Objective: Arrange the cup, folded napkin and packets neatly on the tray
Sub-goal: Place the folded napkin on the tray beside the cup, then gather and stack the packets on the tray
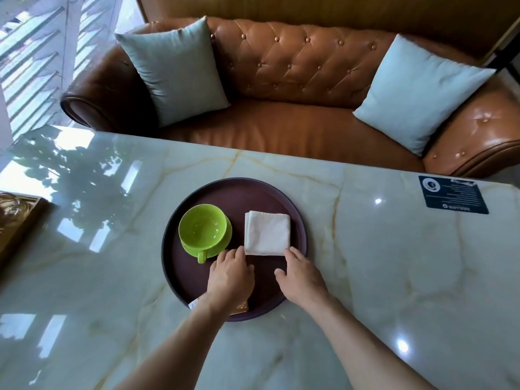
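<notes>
A round dark-brown tray [281,198] lies on the marble table. On its left stands a green cup [201,228] on a green saucer, handle toward me. A folded white napkin [267,233] lies on the tray's right half. My left hand [230,273] touches the napkin's near-left corner with its fingertips. My right hand [301,274] touches the near-right corner, thumb spread out. Packets [240,306], one orange-brown and one white, lie at the tray's near edge, mostly hidden under my left wrist.
A dark blue card [453,195] lies on the table at the far right. A wooden tray with glassware [17,220] sits at the left edge. Behind the marble table [394,263] is a brown leather sofa [281,122] with two pale cushions.
</notes>
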